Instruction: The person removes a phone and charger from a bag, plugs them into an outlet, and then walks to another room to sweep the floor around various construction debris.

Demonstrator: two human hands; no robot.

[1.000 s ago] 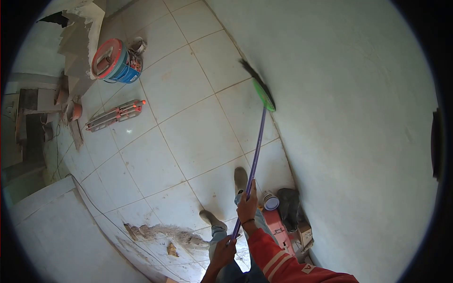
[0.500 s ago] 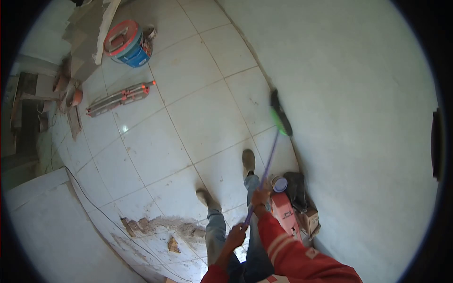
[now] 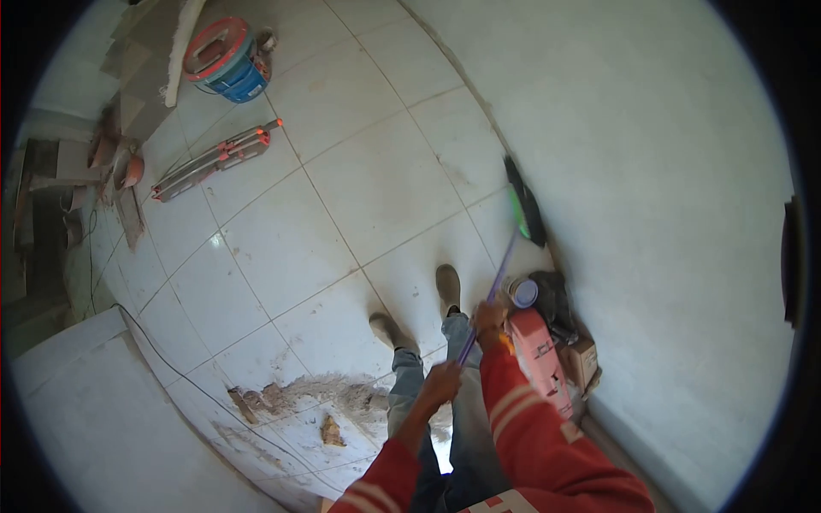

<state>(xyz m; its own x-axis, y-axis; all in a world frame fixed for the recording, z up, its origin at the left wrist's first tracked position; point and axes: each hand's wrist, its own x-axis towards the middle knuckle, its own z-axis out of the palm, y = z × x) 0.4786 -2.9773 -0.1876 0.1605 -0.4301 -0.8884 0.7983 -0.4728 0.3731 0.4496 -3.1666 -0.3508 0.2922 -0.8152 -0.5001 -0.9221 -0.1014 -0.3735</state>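
A broom (image 3: 532, 214) with a purple handle, a green top and dark bristles stands against the foot of the right wall. My right hand (image 3: 489, 317) is wrapped round the middle of its handle. Lower down, my left hand (image 3: 441, 383) grips the handle near its upper end, in front of my legs. Just right of my right hand are a paint can (image 3: 522, 292) with a pale lid, a black bag (image 3: 558, 315) and a pink-red case (image 3: 539, 355).
A cardboard box (image 3: 584, 363) sits by the right wall. Swept dirt (image 3: 321, 393) and a brown scrap (image 3: 332, 431) lie left of my legs. Farther off are a folded tripod-like tool (image 3: 218, 161) and a blue bucket (image 3: 233, 73). A cable (image 3: 184, 376) runs along the left.
The broom head has shifted slightly right along the wall base. Both hands have moved up and right in view with the handle. My left foot has stepped a little closer to the right foot.
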